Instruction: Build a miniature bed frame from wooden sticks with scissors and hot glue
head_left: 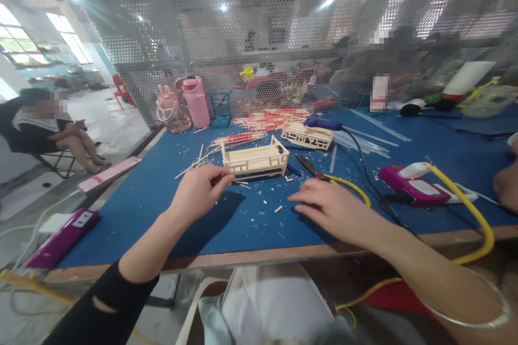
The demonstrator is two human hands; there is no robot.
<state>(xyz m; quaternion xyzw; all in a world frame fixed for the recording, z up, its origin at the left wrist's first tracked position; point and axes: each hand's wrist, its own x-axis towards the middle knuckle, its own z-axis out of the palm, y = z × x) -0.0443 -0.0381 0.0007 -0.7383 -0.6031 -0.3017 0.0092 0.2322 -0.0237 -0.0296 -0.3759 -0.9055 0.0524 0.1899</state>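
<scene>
On the blue tabletop stands a small tray-like frame built of wooden sticks (pixel 254 161), with raised ends and low side rails. My left hand (pixel 200 188) is at its near left corner, thumb and index finger brought together in a pinch. Whatever lies between those fingertips, if anything, is too small to make out, and whether they touch the frame is unclear. My right hand (pixel 329 207) hovers low over the table to the right, fingers apart and nothing in them. Just beyond it lie pliers (pixel 311 167) with yellow handles.
Behind sit a second stick frame (pixel 307 135), a blue glue gun (pixel 324 123), clear glue sticks (pixel 364 143) and red-marked sticks (pixel 271 118). Purple power strips (pixel 416 186) and cables flank the table. Pink bottles (pixel 196 102) stand by the mesh screen (pixel 243 38). Other people sit nearby.
</scene>
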